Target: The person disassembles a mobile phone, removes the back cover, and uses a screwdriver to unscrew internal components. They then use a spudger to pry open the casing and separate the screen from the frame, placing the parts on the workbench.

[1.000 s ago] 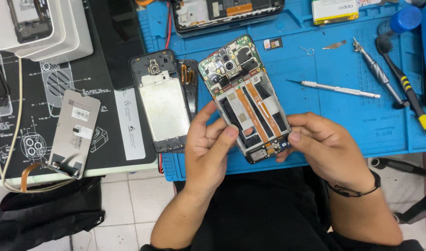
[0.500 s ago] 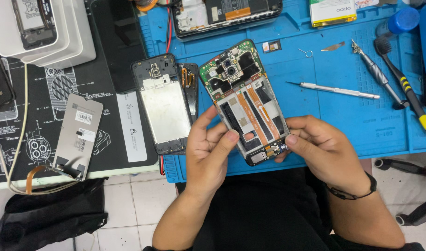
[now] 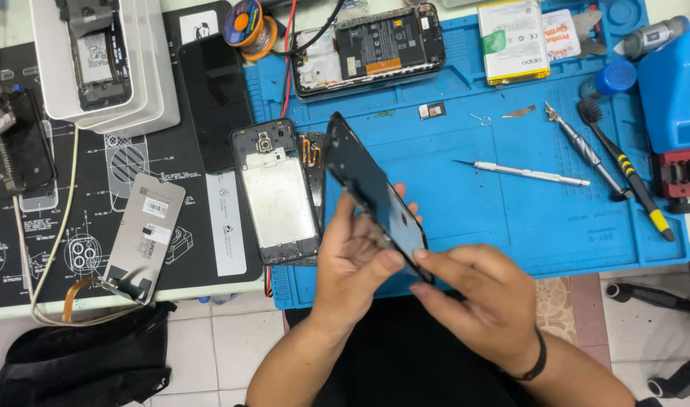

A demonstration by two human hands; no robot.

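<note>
Dark smartphone (image 3: pixel 375 192), slim black slab, tilted up on edge with its dark glossy face turned toward the camera. Long axis running from about 11 o'clock down to 5 o'clock. Raised clear above the near edge of the blue mat, at roughly 6 o'clock of centre. Lower half pinched between left hand (image 3: pixel 356 260) at 8 o'clock and right hand (image 3: pixel 480 294) at 5 o'clock.

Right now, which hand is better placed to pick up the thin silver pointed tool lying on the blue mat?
Probably the right hand: it is nearer the thin silver pointed tool. The left hand cradles the black phone.
</note>
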